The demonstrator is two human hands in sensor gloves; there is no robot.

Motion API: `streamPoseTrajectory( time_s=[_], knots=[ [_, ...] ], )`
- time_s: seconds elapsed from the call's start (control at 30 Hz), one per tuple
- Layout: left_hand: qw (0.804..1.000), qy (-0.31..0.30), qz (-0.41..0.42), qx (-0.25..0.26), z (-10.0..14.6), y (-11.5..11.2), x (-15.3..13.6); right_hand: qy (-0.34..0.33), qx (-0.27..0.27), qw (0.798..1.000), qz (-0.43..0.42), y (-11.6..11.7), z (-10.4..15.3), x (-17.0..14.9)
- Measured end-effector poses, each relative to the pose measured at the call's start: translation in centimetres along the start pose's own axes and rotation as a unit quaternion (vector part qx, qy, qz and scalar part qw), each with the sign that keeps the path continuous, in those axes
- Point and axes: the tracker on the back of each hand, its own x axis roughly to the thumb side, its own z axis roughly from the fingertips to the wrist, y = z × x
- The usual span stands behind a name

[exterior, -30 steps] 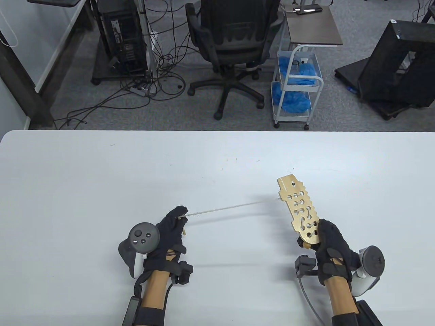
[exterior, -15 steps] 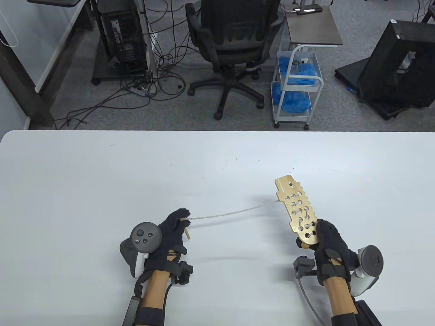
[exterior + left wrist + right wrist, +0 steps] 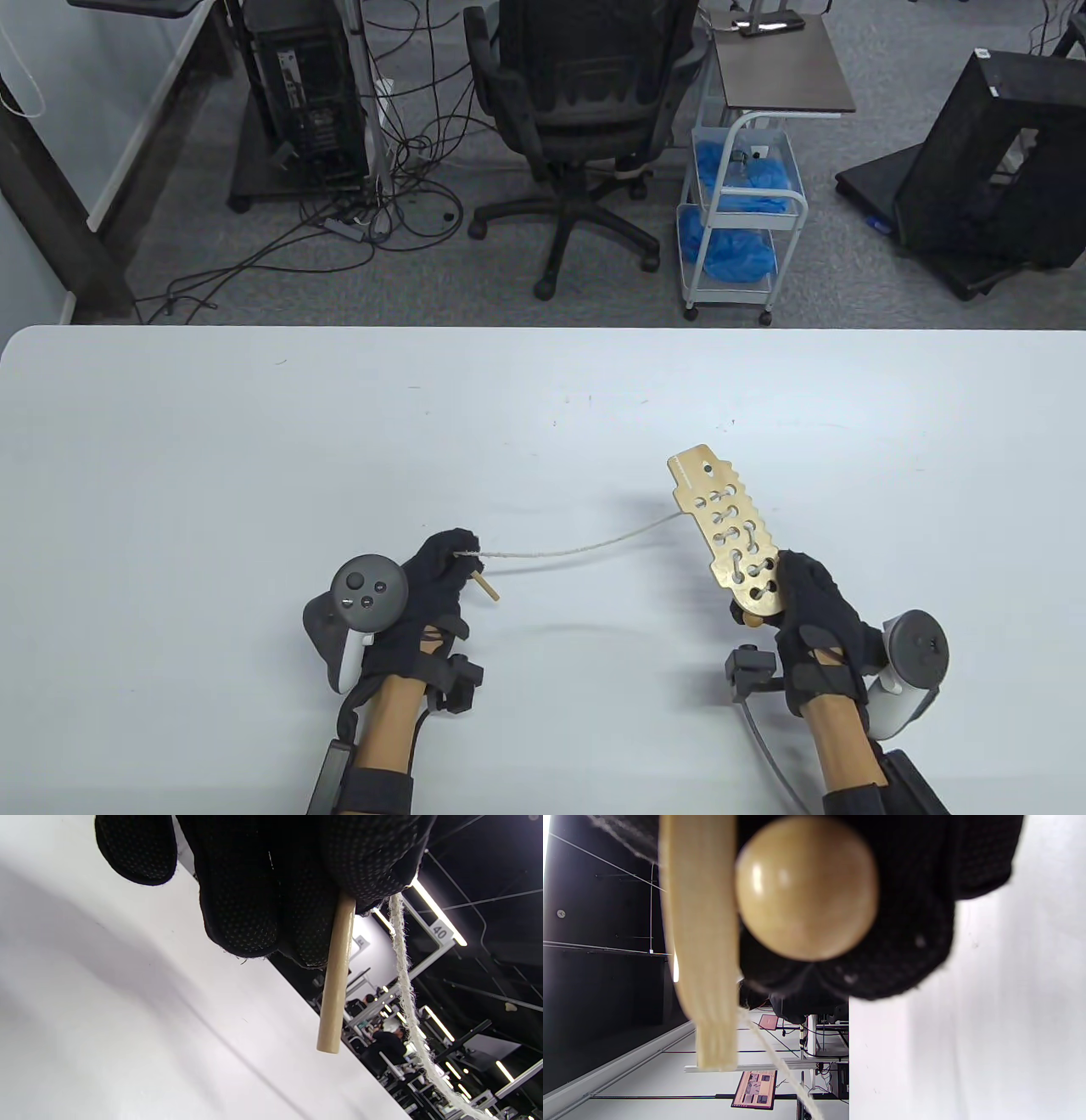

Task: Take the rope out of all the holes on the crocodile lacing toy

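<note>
While the left hand is curling its fingers tightly around the wooden needle and pinching the rope beside it, the right hand is gripping the near end of the crocodile lacing toy, lifted above the white table; the rope is sagging between both hands, running to the toy's far end; an office chair and a cart are standing behind the table.
</note>
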Motion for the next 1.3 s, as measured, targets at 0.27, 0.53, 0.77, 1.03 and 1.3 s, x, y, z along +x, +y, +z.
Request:
streamPoseTrajectory(
  time_s=[0.27,0.53,0.77,1.03,1.3],
  knots=[
    [1.000,-0.021,0.002,-0.010,0.2,-0.6,1.0,-0.016,0.035,0.999,0.001,1.2,0.5,0.2],
    [0.996,-0.054,0.060,-0.047,1.0,-2.3,2.6,-0.057,0.134,0.989,0.000,3.5,1.1,0.6],
    [0.969,-0.052,0.218,-0.106,1.4,-3.8,3.2,-0.088,0.210,0.974,-0.005,5.1,1.7,0.8],
    [0.912,-0.077,0.362,-0.175,1.3,-4.7,3.2,-0.104,0.259,0.960,-0.004,6.1,2.2,0.9],
    [0.878,-0.077,0.421,-0.213,1.2,-5.3,3.2,-0.109,0.275,0.955,-0.011,6.5,2.4,1.1]
  ],
)
